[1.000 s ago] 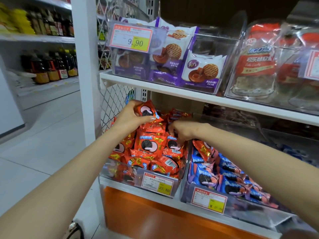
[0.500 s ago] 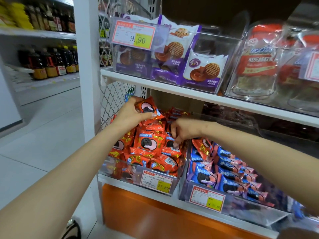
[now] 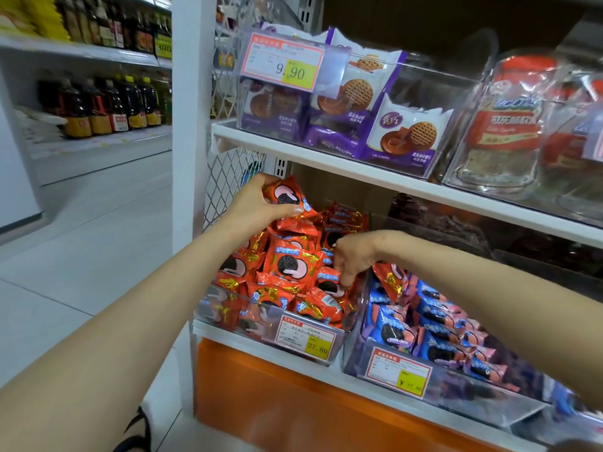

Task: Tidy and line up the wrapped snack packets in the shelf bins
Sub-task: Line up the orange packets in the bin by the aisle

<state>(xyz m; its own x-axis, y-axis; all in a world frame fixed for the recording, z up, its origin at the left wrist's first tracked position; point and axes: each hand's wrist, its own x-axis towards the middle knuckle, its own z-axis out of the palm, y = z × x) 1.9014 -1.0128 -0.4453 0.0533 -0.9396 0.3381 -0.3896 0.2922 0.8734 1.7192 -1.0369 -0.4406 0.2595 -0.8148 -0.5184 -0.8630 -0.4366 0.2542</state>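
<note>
Far left, dark bottles (image 3: 107, 106) are standing in rows on side shelving, beyond a white post (image 3: 187, 109). The left hand (image 3: 257, 207) is gripping a raised packet (image 3: 287, 195), thumb underneath and fingers curling over its top, and is holding it above the back of the left bin (image 3: 248, 296). That clear bin is holding a heap of red packets (image 3: 287, 265) lying at mixed angles, and a price tag (image 3: 305, 337) is hanging on its front. The right hand (image 3: 354, 256) is reaching over the heap's right edge, fingers curling downward with their tips among the packets; whether they are pinching one cannot be told. Just beside it, the right bin (image 3: 456, 396) is holding blue packets (image 3: 424, 321) in rough rows, with a stray packet (image 3: 390, 280) in red lying on top near the back. On the upper shelf (image 3: 326, 159), purple packets (image 3: 404, 132) are leaning in another clear bin.
</note>
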